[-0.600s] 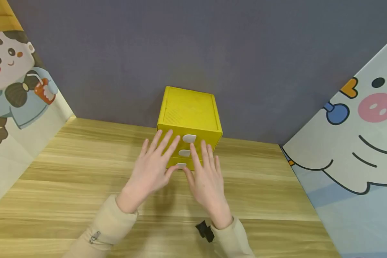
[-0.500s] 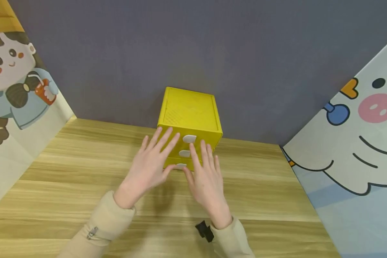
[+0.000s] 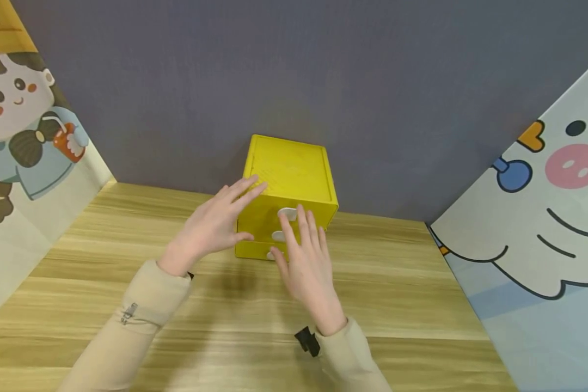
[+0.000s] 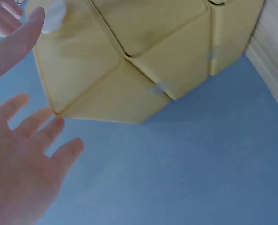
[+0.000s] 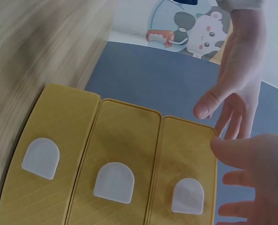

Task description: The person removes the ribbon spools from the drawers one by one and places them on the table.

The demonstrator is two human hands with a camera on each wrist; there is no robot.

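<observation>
A yellow box of three drawers (image 3: 294, 166) stands on the wooden table, each drawer front bearing a rounded white pull tab (image 5: 114, 183). My left hand (image 3: 203, 228) is at the box's upper left front edge, fingers extended and spread; contact cannot be told. In front of the drawers is my right hand (image 3: 308, 269), its fingers nearly straight and partly covering the tabs. Neither hand holds anything. From the left wrist, the box's side (image 4: 171, 61) shows beyond the left palm. The right wrist view shows all three fronts, with the left hand (image 5: 242, 79) past the top drawer.
Behind the box rises a dark grey-blue wall (image 3: 176, 98). Cartoon-printed panels (image 3: 534, 218) flank the wooden tabletop (image 3: 397, 305) on both sides. A small black piece (image 3: 307, 341) sits beside the right sleeve cuff.
My left hand has moved left and up, from the drawer fronts toward the box's top left edge. My right hand has shifted slightly up and left. The drawers look unchanged.
</observation>
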